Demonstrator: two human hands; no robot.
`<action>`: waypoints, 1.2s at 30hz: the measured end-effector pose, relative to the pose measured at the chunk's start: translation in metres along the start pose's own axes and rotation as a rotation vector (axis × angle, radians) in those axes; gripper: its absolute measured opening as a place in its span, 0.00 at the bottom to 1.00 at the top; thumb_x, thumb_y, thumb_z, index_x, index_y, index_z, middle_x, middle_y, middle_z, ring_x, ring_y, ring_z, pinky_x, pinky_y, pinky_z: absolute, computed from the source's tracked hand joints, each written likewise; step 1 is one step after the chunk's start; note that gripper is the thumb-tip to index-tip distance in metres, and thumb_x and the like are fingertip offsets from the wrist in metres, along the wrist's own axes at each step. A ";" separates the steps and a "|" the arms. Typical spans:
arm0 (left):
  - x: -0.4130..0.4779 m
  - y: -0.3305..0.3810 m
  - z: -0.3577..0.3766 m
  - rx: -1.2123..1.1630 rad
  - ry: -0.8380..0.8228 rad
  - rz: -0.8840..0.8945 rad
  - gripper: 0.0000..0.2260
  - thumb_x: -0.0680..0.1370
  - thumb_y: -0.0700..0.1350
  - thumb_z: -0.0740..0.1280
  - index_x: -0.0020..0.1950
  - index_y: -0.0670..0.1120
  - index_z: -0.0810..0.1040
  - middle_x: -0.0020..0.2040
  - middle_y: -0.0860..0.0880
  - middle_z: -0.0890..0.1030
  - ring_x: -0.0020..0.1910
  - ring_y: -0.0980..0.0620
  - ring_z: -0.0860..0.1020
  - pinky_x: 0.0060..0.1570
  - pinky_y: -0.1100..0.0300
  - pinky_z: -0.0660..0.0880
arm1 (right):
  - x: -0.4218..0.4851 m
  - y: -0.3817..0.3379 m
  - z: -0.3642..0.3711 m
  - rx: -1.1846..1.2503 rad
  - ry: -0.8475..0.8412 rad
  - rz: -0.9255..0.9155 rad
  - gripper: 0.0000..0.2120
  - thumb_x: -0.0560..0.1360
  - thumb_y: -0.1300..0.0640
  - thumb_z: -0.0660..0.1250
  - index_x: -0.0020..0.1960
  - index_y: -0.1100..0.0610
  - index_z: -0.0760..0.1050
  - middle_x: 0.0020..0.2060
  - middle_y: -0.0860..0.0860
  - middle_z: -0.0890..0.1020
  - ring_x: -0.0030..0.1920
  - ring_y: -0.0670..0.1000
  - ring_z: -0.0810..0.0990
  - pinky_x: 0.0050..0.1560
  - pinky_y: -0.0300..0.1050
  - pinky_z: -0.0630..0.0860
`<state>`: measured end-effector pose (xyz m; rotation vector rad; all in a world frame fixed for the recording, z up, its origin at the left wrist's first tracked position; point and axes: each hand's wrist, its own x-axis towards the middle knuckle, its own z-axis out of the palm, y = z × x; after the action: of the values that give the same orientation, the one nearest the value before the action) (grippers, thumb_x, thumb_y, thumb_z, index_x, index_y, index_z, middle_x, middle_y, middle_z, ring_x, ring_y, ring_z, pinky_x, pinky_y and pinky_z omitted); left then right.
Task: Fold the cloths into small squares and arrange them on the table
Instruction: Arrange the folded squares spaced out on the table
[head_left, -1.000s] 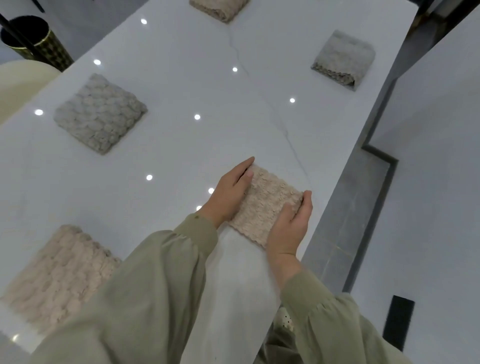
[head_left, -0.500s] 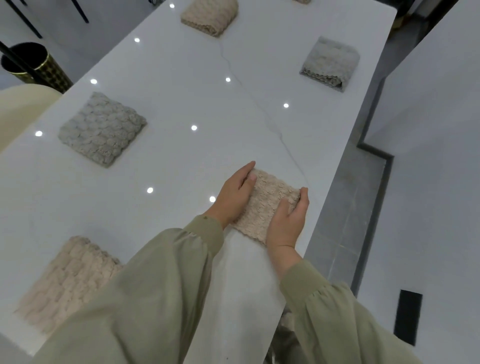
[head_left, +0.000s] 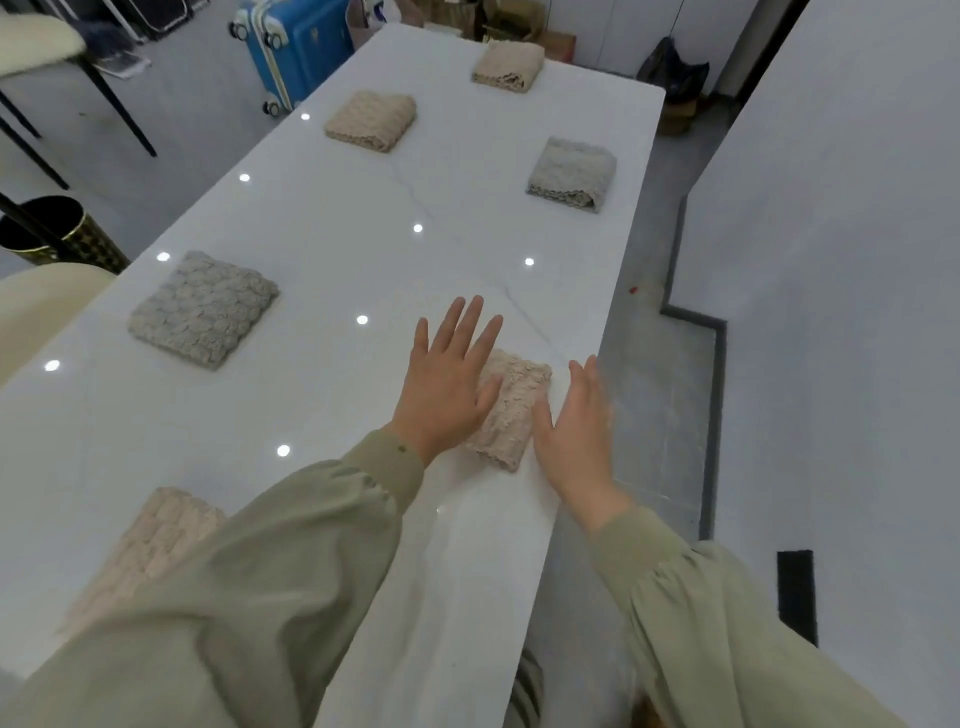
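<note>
grey folded cloth (head_left: 202, 309) is seen near the table's (head_left: 337, 234) left edge | left hand (head_left: 449, 384) is spread flat, fingers straight, thumb over the beige folded cloth (head_left: 511, 410), laid by the right edge | right hand (head_left: 574, 431), blurred, is held open-fingered just beside it

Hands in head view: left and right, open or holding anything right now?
Left hand: open, fingers spread, holding nothing; thumb over the edge of the beige textured folded cloth.
Right hand: open, motion-blurred, holding nothing, beside that cloth.
</note>
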<state>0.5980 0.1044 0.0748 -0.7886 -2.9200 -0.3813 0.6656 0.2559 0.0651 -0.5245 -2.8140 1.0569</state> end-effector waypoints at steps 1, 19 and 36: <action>-0.006 0.007 -0.003 0.044 0.004 0.025 0.27 0.79 0.55 0.48 0.77 0.47 0.57 0.78 0.44 0.54 0.77 0.44 0.51 0.72 0.40 0.49 | -0.007 -0.001 -0.007 -0.079 0.004 -0.021 0.28 0.80 0.49 0.55 0.76 0.59 0.52 0.77 0.54 0.49 0.77 0.51 0.45 0.75 0.57 0.45; -0.142 0.042 -0.090 0.122 0.106 0.038 0.29 0.79 0.58 0.48 0.78 0.50 0.48 0.79 0.47 0.47 0.77 0.45 0.42 0.72 0.40 0.41 | -0.145 -0.058 -0.081 -0.495 0.234 -0.103 0.35 0.76 0.41 0.40 0.77 0.59 0.48 0.77 0.56 0.46 0.76 0.55 0.42 0.73 0.58 0.40; -0.164 -0.191 -0.117 -0.030 -0.078 0.223 0.29 0.79 0.58 0.45 0.78 0.50 0.47 0.79 0.45 0.46 0.77 0.45 0.42 0.71 0.41 0.42 | -0.171 -0.217 0.107 -0.321 0.228 0.143 0.28 0.80 0.47 0.50 0.77 0.57 0.49 0.77 0.54 0.47 0.77 0.52 0.42 0.75 0.51 0.40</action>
<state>0.6451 -0.1650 0.1217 -1.1436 -2.8602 -0.3829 0.7422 -0.0221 0.1322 -0.8287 -2.7817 0.5191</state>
